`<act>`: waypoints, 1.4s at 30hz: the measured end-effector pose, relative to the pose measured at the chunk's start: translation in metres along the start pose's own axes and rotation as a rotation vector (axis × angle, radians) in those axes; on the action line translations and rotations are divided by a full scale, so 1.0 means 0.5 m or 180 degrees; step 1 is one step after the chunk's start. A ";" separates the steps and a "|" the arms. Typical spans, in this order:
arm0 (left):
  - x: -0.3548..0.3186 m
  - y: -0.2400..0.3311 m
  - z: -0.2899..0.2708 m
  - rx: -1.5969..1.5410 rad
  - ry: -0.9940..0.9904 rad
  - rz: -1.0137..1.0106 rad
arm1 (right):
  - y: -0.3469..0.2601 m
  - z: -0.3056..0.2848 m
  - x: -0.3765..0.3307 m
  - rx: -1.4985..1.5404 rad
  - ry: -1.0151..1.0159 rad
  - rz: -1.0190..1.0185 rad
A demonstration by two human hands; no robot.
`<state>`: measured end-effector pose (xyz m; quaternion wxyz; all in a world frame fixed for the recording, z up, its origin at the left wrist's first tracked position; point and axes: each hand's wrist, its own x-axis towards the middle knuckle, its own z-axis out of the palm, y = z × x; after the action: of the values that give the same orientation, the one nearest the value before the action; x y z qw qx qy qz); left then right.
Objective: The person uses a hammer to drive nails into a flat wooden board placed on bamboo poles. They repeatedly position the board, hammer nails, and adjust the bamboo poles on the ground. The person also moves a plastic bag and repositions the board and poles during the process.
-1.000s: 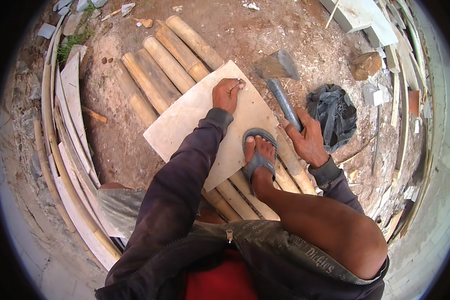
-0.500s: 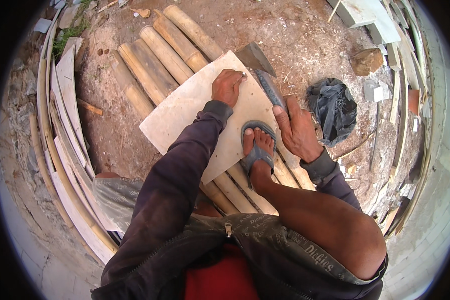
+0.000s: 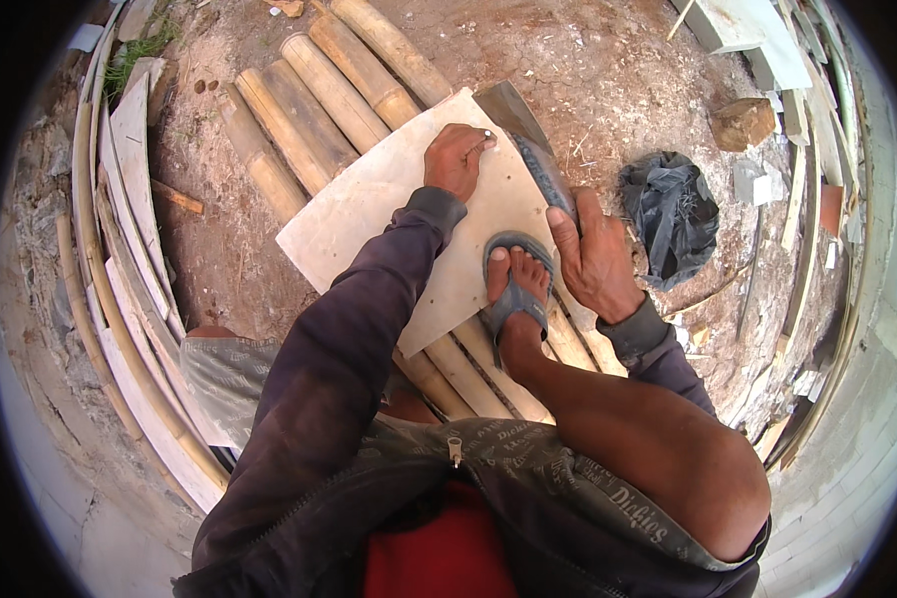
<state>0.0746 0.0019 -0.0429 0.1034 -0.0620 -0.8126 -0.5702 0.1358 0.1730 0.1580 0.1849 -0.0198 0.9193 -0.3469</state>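
Observation:
A pale flat board (image 3: 369,214) lies across a row of bamboo poles (image 3: 319,100). My left hand (image 3: 456,159) rests on the board's far edge, its fingertips pinching a small nail (image 3: 488,133). My right hand (image 3: 593,259) grips the dark handle (image 3: 546,174) of a hammer-like tool. Its grey metal head (image 3: 508,105) lies just beyond the board's far corner, close to my left fingertips. My foot in a blue sandal (image 3: 513,289) presses on the board's near right part, between the two hands.
A crumpled black plastic bag (image 3: 673,214) lies on the dirt to the right. A brown stone (image 3: 743,122) sits beyond it. Curved bamboo strips and planks (image 3: 120,249) are stacked along the left. White slabs and scraps (image 3: 767,50) line the right edge.
My right hand has brought the tool leftward and down, so its head now sits beside my left fingertips. My left hand stays at the board's far edge.

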 end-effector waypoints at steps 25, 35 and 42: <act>0.006 0.015 -0.066 0.1284 -0.0346 0.0307 | -0.018 -0.017 0.015 0.0245 0.0094 0.0062; 0.002 -0.002 -0.090 0.2699 -0.0987 -0.0672 | -0.025 -0.027 0.004 0.0225 0.0657 -0.0510; 0.009 0.004 -0.094 0.2714 -0.1025 -0.0740 | -0.012 -0.028 0.026 -0.0250 0.0125 -0.0124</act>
<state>0.0754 -0.0413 -0.0245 -0.0722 -0.0102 -0.9816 -0.1765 0.1184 0.1752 0.1673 0.1591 -0.0381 0.9351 -0.3144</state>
